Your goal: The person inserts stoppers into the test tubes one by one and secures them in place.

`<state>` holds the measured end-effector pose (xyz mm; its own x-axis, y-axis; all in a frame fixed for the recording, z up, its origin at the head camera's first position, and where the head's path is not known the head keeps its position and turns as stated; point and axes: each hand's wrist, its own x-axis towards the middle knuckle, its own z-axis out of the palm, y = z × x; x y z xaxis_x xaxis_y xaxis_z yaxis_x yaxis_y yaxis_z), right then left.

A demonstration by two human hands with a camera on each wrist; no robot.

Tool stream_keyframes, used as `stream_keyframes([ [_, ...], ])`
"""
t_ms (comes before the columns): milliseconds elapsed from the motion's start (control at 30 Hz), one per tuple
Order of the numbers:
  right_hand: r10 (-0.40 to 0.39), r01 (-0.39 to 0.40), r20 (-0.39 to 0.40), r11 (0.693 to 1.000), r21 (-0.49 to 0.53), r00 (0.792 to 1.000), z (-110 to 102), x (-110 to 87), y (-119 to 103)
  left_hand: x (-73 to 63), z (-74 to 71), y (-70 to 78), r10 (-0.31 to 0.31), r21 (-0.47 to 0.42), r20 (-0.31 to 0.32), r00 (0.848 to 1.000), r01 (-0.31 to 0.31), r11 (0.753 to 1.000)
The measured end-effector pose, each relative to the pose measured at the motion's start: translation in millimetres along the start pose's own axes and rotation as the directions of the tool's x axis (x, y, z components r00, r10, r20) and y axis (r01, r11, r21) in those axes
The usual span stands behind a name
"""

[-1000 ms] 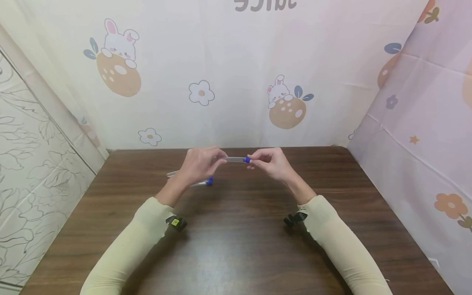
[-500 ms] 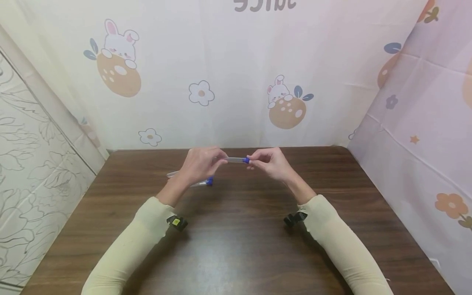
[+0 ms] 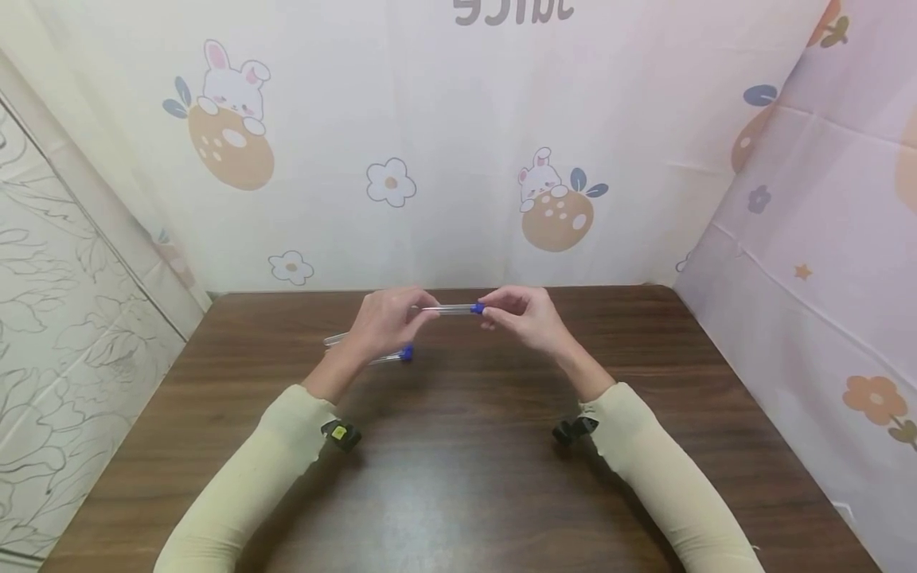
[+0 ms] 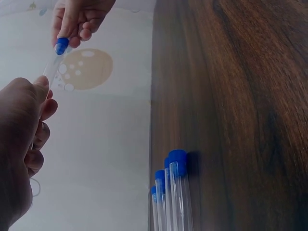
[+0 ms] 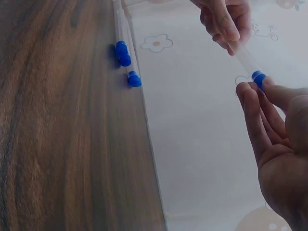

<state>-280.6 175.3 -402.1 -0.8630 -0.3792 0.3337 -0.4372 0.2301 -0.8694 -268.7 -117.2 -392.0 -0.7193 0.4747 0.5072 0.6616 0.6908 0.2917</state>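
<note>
A clear test tube (image 3: 454, 309) with a blue cap (image 3: 478, 308) is held level above the far part of the table. My left hand (image 3: 390, 318) grips the tube's clear body, its lower end hidden by the fingers. At the other end, my right hand (image 3: 526, 317) pinches the blue cap between thumb and fingertips. The cap sits in the tube's mouth in the right wrist view. Several more capped test tubes (image 4: 180, 192) lie side by side on the table, partly behind my left hand in the head view.
The brown wooden table (image 3: 444, 446) ends at a patterned white curtain (image 3: 458, 223) just past the hands. Another curtain (image 3: 809, 318) borders the right side, and a flower-print panel (image 3: 72, 278) the left. A small black camera (image 3: 342, 434) is strapped at the left wrist.
Both hands keep their hold on the tube and its cap. The tube shifts very slightly between them; the tubes on the table stay where they are.
</note>
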Motion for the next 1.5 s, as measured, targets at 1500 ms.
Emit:
stream_keyframes([
  [1500,0.005,-0.005,0.074,1.000,-0.001,0.997,-9.9,3.9,-6.8,4.9,-5.1,5.6,0.138,0.045,-0.093,0.986,-0.134,0.990],
])
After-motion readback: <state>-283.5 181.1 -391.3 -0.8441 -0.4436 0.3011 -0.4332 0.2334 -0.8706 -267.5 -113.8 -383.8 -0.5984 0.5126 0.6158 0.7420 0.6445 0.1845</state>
